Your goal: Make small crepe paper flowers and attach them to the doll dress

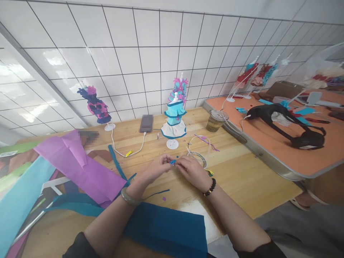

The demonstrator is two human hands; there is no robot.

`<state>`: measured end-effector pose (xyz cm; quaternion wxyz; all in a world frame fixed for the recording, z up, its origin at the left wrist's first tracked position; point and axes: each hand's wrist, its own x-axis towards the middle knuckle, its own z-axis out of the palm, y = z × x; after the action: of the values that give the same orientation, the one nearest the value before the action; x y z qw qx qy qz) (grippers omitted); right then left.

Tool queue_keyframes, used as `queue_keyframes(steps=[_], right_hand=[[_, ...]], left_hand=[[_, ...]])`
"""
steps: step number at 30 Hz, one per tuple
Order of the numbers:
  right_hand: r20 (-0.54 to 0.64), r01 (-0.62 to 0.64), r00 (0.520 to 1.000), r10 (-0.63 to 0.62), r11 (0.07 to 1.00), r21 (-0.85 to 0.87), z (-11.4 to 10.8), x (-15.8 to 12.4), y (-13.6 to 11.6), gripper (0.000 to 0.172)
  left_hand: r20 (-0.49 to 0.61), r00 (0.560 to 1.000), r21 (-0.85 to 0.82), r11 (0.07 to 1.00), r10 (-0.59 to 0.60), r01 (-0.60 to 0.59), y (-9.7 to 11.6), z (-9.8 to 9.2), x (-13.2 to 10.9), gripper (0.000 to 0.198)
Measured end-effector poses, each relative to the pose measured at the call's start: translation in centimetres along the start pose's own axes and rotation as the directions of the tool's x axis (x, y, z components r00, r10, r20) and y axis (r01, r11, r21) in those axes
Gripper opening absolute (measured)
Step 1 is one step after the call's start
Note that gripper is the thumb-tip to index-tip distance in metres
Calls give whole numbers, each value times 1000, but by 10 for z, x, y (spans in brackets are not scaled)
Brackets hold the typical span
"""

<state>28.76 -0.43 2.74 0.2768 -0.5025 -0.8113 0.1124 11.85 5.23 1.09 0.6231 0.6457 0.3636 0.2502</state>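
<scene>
Head camera: left grip (159, 166) and right grip (192, 170) pinch the blue piece (172, 162) between them.

We have open wood on the table (249, 182) right of centre, where a hand could pass beside the right hand (194, 172) toward the plastic cup (214, 123), which stands in the way farther up. At the centre, the white-and-turquoise dressed figure (174, 118) blocks us from the wall. Nearer, a clear ring (203, 160) and a yellow-green tool (209, 172) lie low just beside the right hand. At the left, we meet the purple sheet (83, 168); above it, a white cable (144, 135) loops across. The dark blue sheet (166, 229), bottom centre, lies low enough to pass over.
</scene>
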Motion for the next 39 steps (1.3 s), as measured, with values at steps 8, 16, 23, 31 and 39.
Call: queue_keyframes(steps=[8,16,23,31,39], right_hand=[[12,-17,1000,17,999,-36,0,0,-1,18],[15,16,1000,-16,999,-51,1,-1,1,20],[7,30,1000,-30,997,-71,1,-2,1,20],[26,7,1000,-4,994,-105,1,-2,-1,20],[27,-12,1000,15,994,-109,1,-2,-1,19]], left_hand=[[-11,988,258,956,151,-143,2,1,0,15],[83,990,214,968,117,-132,13,-4,-3,16],[69,987,326,932,147,-161,16,-3,-6,22],[67,979,409,890,191,-201,14,-3,-7,24],[67,970,479,845,235,-238,12,-2,-7,25]])
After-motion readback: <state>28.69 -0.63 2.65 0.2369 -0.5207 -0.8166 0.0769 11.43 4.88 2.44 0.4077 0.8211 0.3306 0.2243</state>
